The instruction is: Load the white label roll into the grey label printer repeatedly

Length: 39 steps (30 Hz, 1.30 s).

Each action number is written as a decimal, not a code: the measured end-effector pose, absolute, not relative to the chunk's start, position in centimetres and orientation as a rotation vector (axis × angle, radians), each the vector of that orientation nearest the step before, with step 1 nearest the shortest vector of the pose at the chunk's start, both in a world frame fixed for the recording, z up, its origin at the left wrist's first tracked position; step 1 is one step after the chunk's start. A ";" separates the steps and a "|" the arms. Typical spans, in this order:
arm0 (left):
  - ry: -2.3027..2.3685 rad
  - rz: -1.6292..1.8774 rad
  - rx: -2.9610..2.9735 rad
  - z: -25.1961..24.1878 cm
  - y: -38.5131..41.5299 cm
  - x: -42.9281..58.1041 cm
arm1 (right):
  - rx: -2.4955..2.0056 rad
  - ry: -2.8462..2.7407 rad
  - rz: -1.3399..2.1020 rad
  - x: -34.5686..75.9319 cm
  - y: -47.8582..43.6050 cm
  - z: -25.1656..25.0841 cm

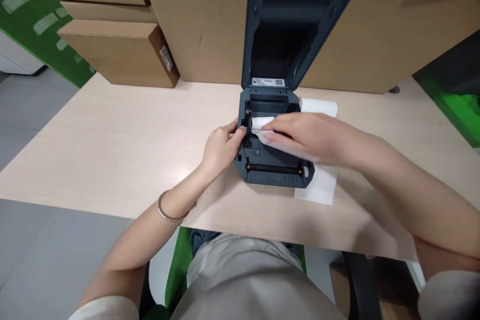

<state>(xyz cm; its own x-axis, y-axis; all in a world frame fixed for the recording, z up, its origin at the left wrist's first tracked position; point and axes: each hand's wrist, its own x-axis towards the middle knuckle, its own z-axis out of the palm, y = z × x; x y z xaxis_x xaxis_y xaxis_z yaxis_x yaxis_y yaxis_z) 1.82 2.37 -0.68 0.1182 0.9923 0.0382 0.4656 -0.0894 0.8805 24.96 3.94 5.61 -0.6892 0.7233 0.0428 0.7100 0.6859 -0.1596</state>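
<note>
A dark grey label printer (275, 180) stands on the table with its lid (292, 5) swung up and back. Inside its bay lies a small white paper roll (261, 123), turned sideways. My right hand (300, 135) reaches over from the right, its fingers closed on that roll and its loose paper; the hand is slightly blurred. At the printer's left wall, my left hand (224, 145) grips the edge, thumb on top and fingers against the outer side. The black platen roller (274, 168) shows along the bay's front.
Beside the printer on the right, partly behind my right hand, another white roll (318, 106) lies with a strip of paper (318, 187) toward the front. Large cardboard boxes (202, 30) line the table's back, and a smaller carton (116, 55) sits back left.
</note>
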 end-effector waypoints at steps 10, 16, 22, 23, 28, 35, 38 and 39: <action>1.432 0.883 1.603 -0.5 2.4 1.8 | -1.148 -2.706 -0.233 23.8 -4.9 1.9; 1.398 0.934 1.501 -0.8 3.0 2.1 | -1.180 -2.671 -0.209 23.4 -5.0 1.3; 1.383 0.943 1.435 -0.4 3.0 2.5 | -1.112 -2.675 -0.242 23.8 -4.3 2.1; 1.384 0.940 1.422 -0.4 3.0 2.5 | -1.113 -2.672 -0.244 23.8 -4.3 2.1; 1.382 0.914 1.392 -0.2 3.0 2.4 | -1.182 -2.645 -0.281 23.4 -5.6 2.0; 1.315 0.908 1.586 -0.1 1.9 1.6 | -1.049 -2.560 -0.139 25.5 -6.4 5.5; 1.268 0.869 1.715 -0.2 1.5 1.2 | -1.198 -2.192 -0.055 27.1 -2.2 8.4; 1.253 0.847 1.744 -0.3 1.3 1.0 | -1.279 -2.008 -0.085 27.5 0.0 9.4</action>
